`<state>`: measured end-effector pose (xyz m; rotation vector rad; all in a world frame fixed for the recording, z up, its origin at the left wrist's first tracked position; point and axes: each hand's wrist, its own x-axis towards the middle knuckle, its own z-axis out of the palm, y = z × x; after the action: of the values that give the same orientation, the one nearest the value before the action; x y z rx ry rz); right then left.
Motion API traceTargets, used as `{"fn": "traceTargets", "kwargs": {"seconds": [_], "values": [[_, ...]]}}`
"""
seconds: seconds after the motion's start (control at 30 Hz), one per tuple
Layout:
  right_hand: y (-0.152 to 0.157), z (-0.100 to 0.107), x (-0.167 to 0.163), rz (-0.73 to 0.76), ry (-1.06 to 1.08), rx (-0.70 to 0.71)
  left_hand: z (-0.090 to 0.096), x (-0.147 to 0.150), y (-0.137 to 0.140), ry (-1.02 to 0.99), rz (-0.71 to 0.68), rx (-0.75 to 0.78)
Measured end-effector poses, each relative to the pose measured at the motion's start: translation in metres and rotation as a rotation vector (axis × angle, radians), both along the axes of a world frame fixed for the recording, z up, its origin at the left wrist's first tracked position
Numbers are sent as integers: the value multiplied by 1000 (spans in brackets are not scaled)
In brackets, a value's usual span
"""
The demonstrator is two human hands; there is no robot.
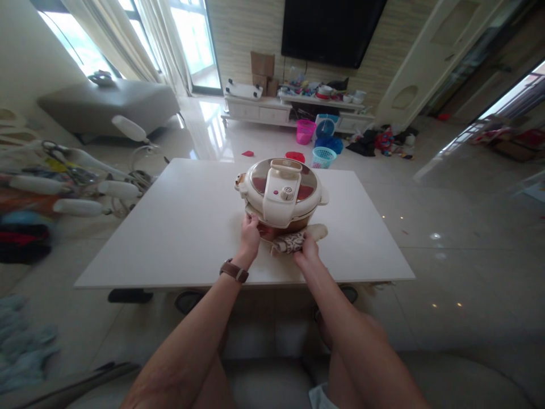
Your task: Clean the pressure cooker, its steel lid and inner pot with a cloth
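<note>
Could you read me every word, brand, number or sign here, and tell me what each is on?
No words or numbers can be read.
Knob on the cooker: dark markings, too small to read.
Television: no readable brand.
Cardboard box: no readable print.

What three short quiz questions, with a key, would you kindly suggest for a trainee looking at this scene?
1. Multiple choice: what is in the right hand?
a) a ladle
b) a patterned cloth
c) a glass bottle

2. True or false: a brown wristband is worn on the left arm.

3. Short answer: which hand is at the near left side of the cooker, as the wearer sees it?

Key:
1. b
2. True
3. The left hand
</note>
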<state>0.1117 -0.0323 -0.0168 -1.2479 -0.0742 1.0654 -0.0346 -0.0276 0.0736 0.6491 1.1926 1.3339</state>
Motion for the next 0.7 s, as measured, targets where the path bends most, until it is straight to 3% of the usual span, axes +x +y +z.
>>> {"fn": "traceTargets", "kwargs": {"seconds": [0.13,0.47,0.6,0.7], "values": [[19,13,41,127,-21,-29,-2,-2,1,-14,-13,10],[34,56,88,-76,-58,162,1,-5,5,-27,9,-19],[33,64,92,-99,-30,172,0,-29,13,34,86,-8],[28,67,81,12,-20,159,2,-60,23,84,159,-38]]}}
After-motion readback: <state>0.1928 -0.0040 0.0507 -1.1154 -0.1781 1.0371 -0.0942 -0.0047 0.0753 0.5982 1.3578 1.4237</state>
